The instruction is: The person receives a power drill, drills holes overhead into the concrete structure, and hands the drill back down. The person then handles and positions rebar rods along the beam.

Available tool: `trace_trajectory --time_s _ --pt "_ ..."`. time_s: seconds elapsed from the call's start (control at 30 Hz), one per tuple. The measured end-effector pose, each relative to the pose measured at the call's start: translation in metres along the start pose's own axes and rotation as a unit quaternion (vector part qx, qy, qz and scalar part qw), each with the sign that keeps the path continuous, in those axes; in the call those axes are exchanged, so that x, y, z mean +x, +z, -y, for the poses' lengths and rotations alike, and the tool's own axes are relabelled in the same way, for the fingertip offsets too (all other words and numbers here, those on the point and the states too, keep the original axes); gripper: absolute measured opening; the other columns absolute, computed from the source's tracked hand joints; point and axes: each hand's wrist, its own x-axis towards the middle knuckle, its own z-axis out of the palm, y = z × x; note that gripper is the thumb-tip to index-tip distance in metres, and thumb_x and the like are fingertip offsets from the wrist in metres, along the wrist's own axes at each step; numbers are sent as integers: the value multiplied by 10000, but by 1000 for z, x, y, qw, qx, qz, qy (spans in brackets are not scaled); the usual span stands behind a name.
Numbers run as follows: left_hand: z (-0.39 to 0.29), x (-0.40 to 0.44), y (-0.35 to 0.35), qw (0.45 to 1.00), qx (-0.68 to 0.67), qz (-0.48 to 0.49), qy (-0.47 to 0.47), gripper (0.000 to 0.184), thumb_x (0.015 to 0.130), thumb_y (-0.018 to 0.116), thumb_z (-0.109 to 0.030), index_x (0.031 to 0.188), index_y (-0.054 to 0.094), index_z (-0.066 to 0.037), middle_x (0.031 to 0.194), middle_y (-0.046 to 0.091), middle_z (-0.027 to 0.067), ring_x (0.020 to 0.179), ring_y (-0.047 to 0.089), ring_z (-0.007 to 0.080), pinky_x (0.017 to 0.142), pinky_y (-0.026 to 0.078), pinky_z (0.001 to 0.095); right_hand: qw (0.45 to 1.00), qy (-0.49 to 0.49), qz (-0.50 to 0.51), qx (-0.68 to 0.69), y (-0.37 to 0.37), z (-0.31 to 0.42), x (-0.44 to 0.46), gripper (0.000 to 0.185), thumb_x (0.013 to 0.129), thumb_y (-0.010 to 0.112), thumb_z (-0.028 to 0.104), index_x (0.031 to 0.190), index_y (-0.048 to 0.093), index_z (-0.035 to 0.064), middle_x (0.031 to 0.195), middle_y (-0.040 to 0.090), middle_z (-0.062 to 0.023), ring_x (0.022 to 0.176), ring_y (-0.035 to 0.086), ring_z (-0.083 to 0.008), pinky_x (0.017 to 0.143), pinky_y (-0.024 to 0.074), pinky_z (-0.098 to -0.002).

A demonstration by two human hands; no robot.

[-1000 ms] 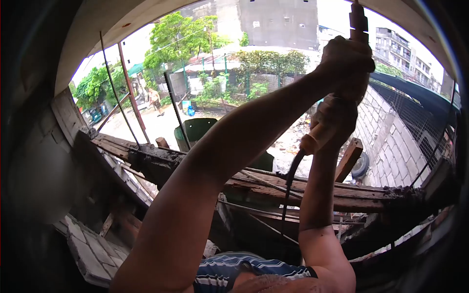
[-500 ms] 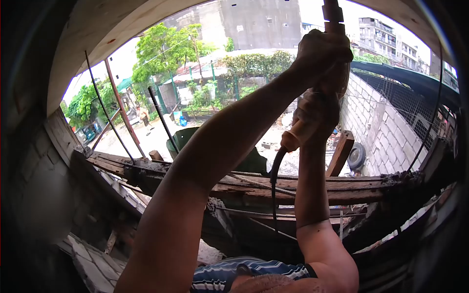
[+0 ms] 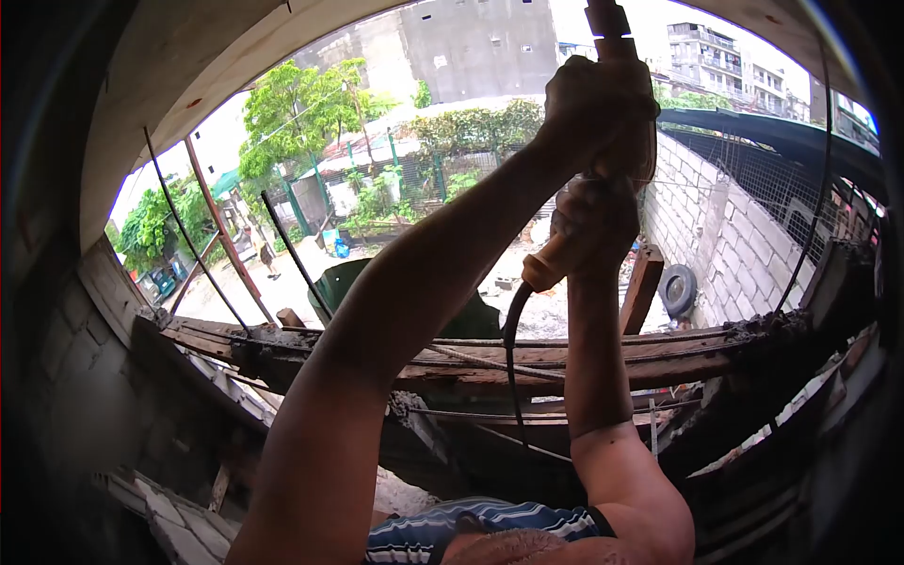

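Observation:
A corded hammer drill [image 3: 642,151] points upward in front of me, its narrow chuck end reaching the top edge of the view. My left hand [image 3: 595,99] is wrapped round the tool's upper body, just below the chuck. Lower down, my right hand [image 3: 595,224] grips the rear handle, whose flared orange-tan end shows below the fingers. From that end a black cord [image 3: 511,348] hangs down past the wooden beam. The tool's tip is out of view, so I cannot tell whether it touches anything overhead.
A rough wooden beam [image 3: 490,363] with rebar along it crosses ahead. Upright bars [image 3: 193,235] stand at the left and right. A concrete ceiling [image 3: 141,122] curves overhead. Beyond are a block wall [image 3: 725,226], a tyre [image 3: 677,289] and a distant person [image 3: 266,254].
The scene has shifted slightly left in view, and the drill and both hands sit a little further left too. Both hands keep their grip on the tool.

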Motion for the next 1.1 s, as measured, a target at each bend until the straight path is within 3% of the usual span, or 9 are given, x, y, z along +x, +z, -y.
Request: trace_trajectory --time_s 0.03,0.1,0.17,0.23,0.33,0.4,0.53,0.6,1.1 --pt "2 0 3 997 20 -61 -31 360 610 831 -275 889 719 -77 949 686 127 867 691 256 800 553 345 1000 0 1 -1 4 0 -1 423 1041 380 383 1271 482 43 847 562 -53 696 526 -190 587 481 -328" --pt "-6 -1 4 996 62 -60 -23 449 590 835 -302 944 700 -62 982 677 150 898 687 278 827 551 357 990 -23 -133 -51 13 -1 -1 418 1038 375 375 1235 531 41 755 554 -35 603 524 -175 506 465 -312" --pt "-13 -1 4 993 103 -58 -18 538 570 839 -330 1000 682 -48 1015 668 172 928 683 301 853 549 369 991 -25 -120 -54 17 0 -1 416 1039 372 370 1224 538 36 760 560 -39 614 532 -173 510 466 -310" --pt "-17 -2 5 986 152 -61 -13 683 573 836 -330 1091 607 53 1019 665 219 993 672 327 889 543 387 992 -26 -110 -57 18 0 -3 415 1040 368 365 1212 545 32 766 565 -42 625 540 -172 513 466 -308" --pt "-19 -3 3 988 138 -51 -50 788 573 849 -344 1131 547 124 1049 659 252 1018 667 338 922 529 386 995 -25 -87 -33 10 1 -2 428 1042 361 363 1223 537 19 766 563 -42 622 535 -168 519 468 -303" --pt "-19 -2 0 987 146 -50 -47 786 574 859 -357 1128 557 111 1061 660 255 1019 668 342 922 530 384 999 -16 -10 -32 5 2 0 435 1044 353 360 1225 533 8 769 563 -39 628 531 -160 527 464 -296" --pt "-24 -1 1 981 177 -45 -59 804 558 896 -382 1124 571 88 1081 666 247 1028 668 353 921 532 386 1000 -22 2 -14 6 -4 0 446 1043 377 400 1257 478 22 839 579 -65 690 541 -201 545 481 -317" --pt "-31 -4 -1 978 196 -49 -60 804 555 903 -375 1128 570 81 1090 666 244 1037 667 353 924 531 389 997 1 -81 -5 14 -6 -1 471 1036 379 414 1231 530 13 786 574 -29 625 516 -152 543 455 -294" --pt "-23 -13 -4 961 260 -49 -76 809 577 867 -431 1157 582 56 1103 665 221 1002 677 317 906 539 385 997 -2 -36 71 -2 -17 -10 489 1035 358 436 1274 462 22 925 600 -95 747 551 -235 549 486 -331"
